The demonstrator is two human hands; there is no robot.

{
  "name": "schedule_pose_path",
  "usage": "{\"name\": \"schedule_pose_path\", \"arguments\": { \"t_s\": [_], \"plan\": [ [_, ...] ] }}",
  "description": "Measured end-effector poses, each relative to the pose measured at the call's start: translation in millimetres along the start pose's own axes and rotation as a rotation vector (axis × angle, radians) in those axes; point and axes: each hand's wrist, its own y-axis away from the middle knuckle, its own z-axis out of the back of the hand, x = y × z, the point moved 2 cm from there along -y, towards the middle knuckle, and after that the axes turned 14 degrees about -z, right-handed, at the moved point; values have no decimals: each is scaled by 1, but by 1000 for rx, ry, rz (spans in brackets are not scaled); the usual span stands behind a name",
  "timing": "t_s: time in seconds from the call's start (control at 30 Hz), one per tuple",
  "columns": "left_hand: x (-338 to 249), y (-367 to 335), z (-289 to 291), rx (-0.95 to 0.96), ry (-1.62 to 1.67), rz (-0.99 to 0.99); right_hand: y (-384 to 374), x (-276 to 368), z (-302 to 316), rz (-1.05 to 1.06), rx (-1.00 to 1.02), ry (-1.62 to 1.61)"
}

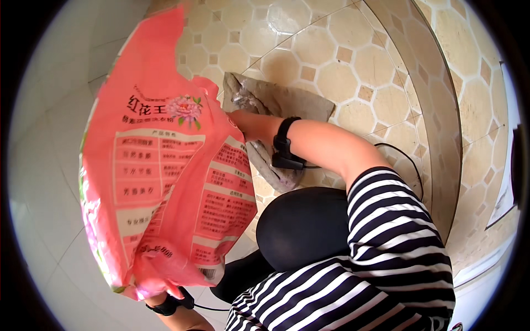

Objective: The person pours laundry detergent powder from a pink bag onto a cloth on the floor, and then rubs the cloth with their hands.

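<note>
A large pink plastic washing powder bag (182, 165) with a printed flower and text panels fills the left half of the view. It stands tall and is creased, with its torn-looking top edge rising at the upper left. At the bag's lower corner my left hand (157, 282) grips the plastic, partly covered by its folds. My right hand (238, 120) reaches to the bag's right edge. Its fingers are hidden behind the plastic, so their grip cannot be seen. Behind that hand a grey-brown cloth (301, 96) lies crumpled on the floor.
Patterned beige tiles (342, 77) cover the floor ahead, bounded on the right by a curved raised tiled edge (441, 110). White tiles (55, 220) lie to the left. A black cable (411, 160) runs from the right wrist strap (284, 146). My dark-clad knee (303, 229) is close below the cloth.
</note>
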Motion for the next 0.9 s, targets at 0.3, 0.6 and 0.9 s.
{"name": "schedule_pose_path", "arguments": {
  "t_s": [0.3,0.6,0.9],
  "plan": [
    [-3,13,17,36,-14,20,58,-48,-30,-239,-135,-562],
    [-10,18,2,46,8,28,153,-45,-12,-272,-114,-452],
    [-13,18,-10,56,44,4,124,-21,7,-19,-171,-330]
  ]
}}
